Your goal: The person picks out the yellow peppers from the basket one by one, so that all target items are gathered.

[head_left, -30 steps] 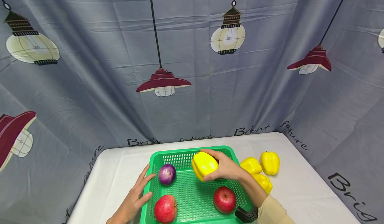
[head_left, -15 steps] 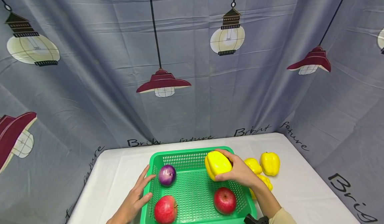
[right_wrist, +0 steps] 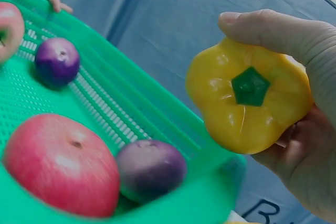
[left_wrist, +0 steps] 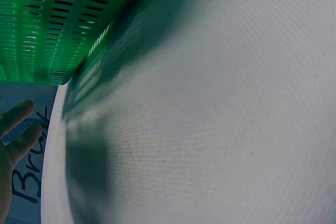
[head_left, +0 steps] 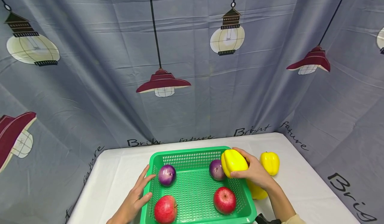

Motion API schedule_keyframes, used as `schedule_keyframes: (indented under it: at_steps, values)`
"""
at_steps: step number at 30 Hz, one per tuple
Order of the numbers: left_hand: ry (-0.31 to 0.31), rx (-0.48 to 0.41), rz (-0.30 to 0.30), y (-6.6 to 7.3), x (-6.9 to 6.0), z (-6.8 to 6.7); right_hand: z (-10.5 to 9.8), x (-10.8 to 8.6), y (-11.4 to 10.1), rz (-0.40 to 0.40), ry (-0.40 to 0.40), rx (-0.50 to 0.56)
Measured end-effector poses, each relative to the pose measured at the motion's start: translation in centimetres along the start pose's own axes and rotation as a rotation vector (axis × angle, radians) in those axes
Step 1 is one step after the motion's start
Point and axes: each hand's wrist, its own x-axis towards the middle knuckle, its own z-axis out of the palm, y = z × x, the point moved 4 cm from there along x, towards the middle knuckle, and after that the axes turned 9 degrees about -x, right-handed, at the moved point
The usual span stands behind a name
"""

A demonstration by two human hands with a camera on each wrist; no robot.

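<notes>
My right hand grips a yellow bell pepper above the far right corner of a green plastic basket. Thumb and fingers lie on opposite sides of the pepper; its green stem end faces the right wrist camera. At the basket's left rim, my left hand has its fingers spread and touches the rim. Inside the basket are two red apples and two round purple fruits or vegetables. The pepper partly covers the right purple one in the head view.
Right of the basket, another yellow bell pepper stands on the white tablecloth. More yellow peppers lie between it and the basket, partly hidden by my right hand and forearm. A grey-blue curtain hangs behind the table.
My right hand has carried the yellow bell pepper rightward from over the basket's middle to its right rim. The right purple round thing has come into sight. My left hand has stayed put.
</notes>
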Motion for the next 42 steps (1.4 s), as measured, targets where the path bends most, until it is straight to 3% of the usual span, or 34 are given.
schedule_keyframes:
  at_steps: [14, 25, 42]
  values:
    - [0.006, 0.011, 0.005, 0.1, 0.1, -0.1, -3.2, -1.9, 2.1, 0.120, 0.068, -0.060]
    - [0.001, -0.006, -0.022, 0.1, 0.1, -0.1, -5.5, -3.8, 3.6, 0.103, 0.127, -0.101]
    - [-0.001, 0.003, -0.016, 0.2, 0.1, -0.1, -7.7, -6.2, 6.2, 0.175, 0.165, -0.129]
